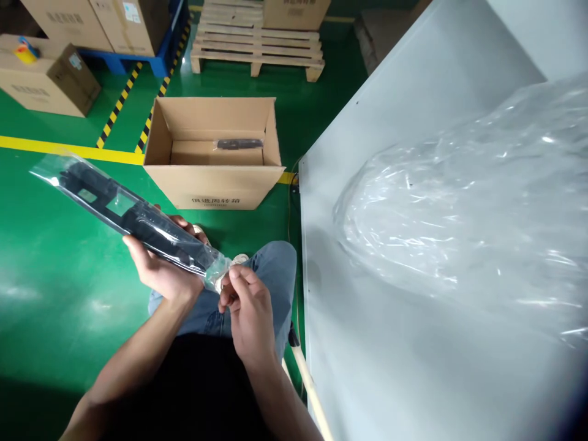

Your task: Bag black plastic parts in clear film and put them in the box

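Cradling a bagged black part (pixel 160 233) in curled left fingers (pixel 182 222), presumably for steadiness, while pinching the bag's end (pixel 217 269) at four o'clock between right fingers (pixel 242 283).

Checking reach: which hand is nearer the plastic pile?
Right. The right hand is left of the pile, pinching one end of the bag; the left hand is farther left, holding it from below.

Clear plastic (pixel 459 208) on grey table (pixel 367 361)
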A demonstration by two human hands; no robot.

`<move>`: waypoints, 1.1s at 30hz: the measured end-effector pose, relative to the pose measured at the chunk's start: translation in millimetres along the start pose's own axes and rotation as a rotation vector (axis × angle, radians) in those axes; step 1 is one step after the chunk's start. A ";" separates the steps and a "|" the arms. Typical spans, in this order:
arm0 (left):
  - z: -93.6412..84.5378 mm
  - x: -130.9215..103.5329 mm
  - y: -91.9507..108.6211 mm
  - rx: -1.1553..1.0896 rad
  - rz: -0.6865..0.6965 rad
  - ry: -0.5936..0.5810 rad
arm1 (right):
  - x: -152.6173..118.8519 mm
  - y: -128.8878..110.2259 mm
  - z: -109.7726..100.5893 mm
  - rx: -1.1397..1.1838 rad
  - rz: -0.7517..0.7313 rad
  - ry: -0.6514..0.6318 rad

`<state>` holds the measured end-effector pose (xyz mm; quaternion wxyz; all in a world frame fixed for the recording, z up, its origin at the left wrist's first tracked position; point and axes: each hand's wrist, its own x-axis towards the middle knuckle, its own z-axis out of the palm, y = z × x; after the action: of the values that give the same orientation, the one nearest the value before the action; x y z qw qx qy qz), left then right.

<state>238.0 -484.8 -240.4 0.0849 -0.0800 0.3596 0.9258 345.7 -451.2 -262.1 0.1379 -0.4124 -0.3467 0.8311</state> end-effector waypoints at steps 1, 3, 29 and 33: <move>-1.2 0.2 -0.8 -0.003 -0.004 -0.013 | 0.6 -0.1 -0.8 -0.008 -0.003 -0.005; -3.0 0.5 -2.1 -0.009 0.002 -0.016 | 2.2 0.0 -2.7 -0.020 -0.023 -0.012; -10.1 0.3 -5.7 0.113 0.037 -0.102 | 19.1 -8.9 -11.3 -0.054 0.042 0.006; -9.7 3.0 -4.3 0.121 0.015 -0.091 | 23.2 -10.3 -16.7 -0.129 -0.019 0.000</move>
<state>236.9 -487.9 -250.9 0.0989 -0.0296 0.4113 0.9056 343.8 -424.2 -275.7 0.1189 -0.4171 -0.4034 0.8057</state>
